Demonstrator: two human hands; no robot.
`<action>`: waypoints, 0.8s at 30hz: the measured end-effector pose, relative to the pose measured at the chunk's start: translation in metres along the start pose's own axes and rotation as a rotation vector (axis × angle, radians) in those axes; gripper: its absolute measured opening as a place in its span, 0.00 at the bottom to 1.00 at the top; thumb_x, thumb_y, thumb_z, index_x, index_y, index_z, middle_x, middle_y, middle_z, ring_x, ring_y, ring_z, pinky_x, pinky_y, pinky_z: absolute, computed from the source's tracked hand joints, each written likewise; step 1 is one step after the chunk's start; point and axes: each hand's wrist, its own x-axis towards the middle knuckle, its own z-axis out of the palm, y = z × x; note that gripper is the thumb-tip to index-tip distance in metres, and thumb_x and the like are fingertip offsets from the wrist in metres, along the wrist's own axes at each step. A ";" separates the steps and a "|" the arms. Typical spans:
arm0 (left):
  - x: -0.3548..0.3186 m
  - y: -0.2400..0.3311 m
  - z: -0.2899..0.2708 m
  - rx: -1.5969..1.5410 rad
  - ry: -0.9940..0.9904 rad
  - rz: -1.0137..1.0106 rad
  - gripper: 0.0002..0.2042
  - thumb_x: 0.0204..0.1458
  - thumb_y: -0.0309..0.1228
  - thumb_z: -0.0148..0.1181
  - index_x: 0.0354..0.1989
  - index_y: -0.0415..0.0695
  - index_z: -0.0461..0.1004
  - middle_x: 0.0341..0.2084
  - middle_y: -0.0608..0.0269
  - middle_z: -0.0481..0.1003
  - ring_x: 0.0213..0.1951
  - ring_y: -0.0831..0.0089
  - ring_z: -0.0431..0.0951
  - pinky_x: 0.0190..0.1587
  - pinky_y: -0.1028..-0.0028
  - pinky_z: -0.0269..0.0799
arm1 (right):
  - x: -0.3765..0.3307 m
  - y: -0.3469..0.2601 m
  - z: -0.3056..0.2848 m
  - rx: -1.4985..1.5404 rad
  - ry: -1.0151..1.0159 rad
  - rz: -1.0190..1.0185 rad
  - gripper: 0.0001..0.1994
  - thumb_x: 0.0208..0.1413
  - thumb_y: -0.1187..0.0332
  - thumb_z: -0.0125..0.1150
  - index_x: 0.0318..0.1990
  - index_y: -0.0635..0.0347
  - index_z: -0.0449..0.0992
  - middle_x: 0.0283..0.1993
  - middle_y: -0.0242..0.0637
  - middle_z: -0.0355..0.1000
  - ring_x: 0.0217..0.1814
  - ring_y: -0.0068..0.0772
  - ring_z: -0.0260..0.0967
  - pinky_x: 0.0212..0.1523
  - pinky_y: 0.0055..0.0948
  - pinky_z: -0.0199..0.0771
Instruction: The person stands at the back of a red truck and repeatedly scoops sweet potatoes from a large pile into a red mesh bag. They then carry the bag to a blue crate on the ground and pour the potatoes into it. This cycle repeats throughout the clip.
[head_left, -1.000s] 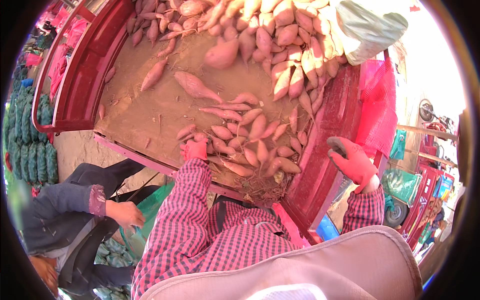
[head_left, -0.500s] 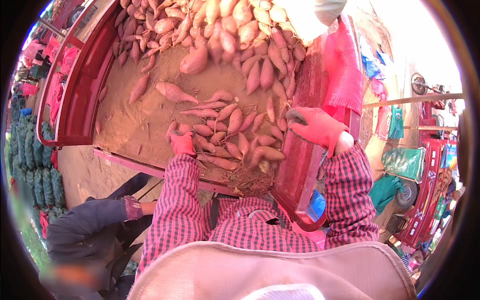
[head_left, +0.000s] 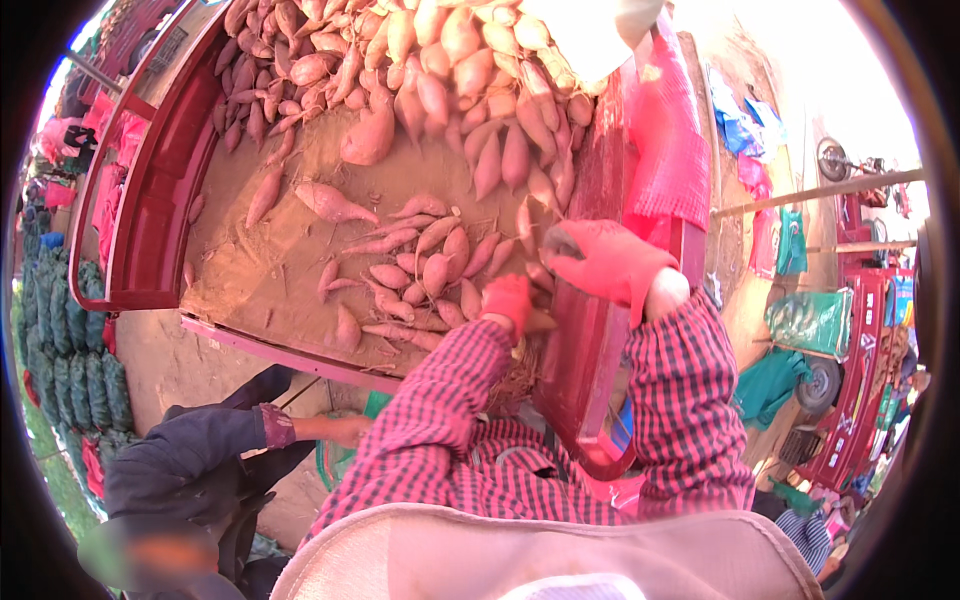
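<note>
My left hand (head_left: 510, 302), in a red glove, reaches down among the small sweet potatoes (head_left: 436, 272) at the near right of the truck bed. Its fingers are curled, and what lies under them is hidden. My right hand (head_left: 610, 262), gloved in red with a grey palm, hovers by the red side wall. Its thumb and fingers are bent but apart, with nothing visible between them. Just left of its fingertips lies a slim sweet potato (head_left: 526, 224). A larger sweet potato (head_left: 335, 203) rests alone on the dusty bed (head_left: 240, 285).
A big heap of sweet potatoes (head_left: 440, 80) fills the far end. Red side panels (head_left: 160, 190) bound the bed, with pink mesh (head_left: 672, 140) over the right one. A person's dark sleeve (head_left: 200, 450) is close by at left. Stacked green sacks (head_left: 70, 350) stand beyond.
My left hand has moved right across the small sweet potatoes. My right hand has shifted slightly left. A sweet potato now lies apart at the near left of the small group.
</note>
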 end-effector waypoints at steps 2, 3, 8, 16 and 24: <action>0.020 0.006 0.022 0.132 -0.021 -0.081 0.24 0.54 0.49 0.65 0.57 0.52 0.79 0.48 0.51 0.79 0.51 0.55 0.80 0.56 0.61 0.75 | 0.001 0.002 0.001 0.035 0.009 0.004 0.22 0.62 0.53 0.60 0.54 0.62 0.77 0.50 0.52 0.79 0.54 0.54 0.77 0.56 0.45 0.75; 0.026 0.005 0.027 0.131 -0.034 -0.071 0.25 0.54 0.48 0.64 0.58 0.51 0.78 0.49 0.51 0.79 0.51 0.55 0.80 0.55 0.61 0.75 | 0.001 0.003 0.002 0.036 0.035 -0.009 0.21 0.62 0.56 0.60 0.54 0.63 0.78 0.49 0.52 0.80 0.53 0.52 0.78 0.55 0.43 0.76; 0.012 -0.023 -0.017 -0.343 0.199 0.203 0.27 0.57 0.44 0.62 0.64 0.47 0.71 0.50 0.50 0.77 0.50 0.54 0.80 0.54 0.60 0.75 | 0.001 0.005 0.001 0.081 -0.008 0.055 0.22 0.60 0.59 0.62 0.57 0.63 0.76 0.51 0.51 0.79 0.55 0.49 0.77 0.56 0.41 0.76; -0.059 0.026 -0.146 -1.793 0.032 0.246 0.17 0.68 0.48 0.53 0.43 0.46 0.78 0.29 0.68 0.76 0.27 0.79 0.75 0.28 0.77 0.72 | -0.001 -0.028 0.005 0.419 0.192 0.081 0.30 0.65 0.61 0.62 0.71 0.59 0.63 0.55 0.49 0.76 0.55 0.42 0.76 0.56 0.37 0.76; -0.086 0.073 -0.181 -2.892 -0.560 -0.394 0.22 0.68 0.56 0.49 0.43 0.48 0.76 0.29 0.65 0.81 0.23 0.72 0.76 0.26 0.74 0.69 | 0.014 -0.039 0.016 0.188 0.428 -0.158 0.22 0.62 0.62 0.67 0.59 0.62 0.72 0.33 0.39 0.72 0.36 0.32 0.72 0.43 0.35 0.76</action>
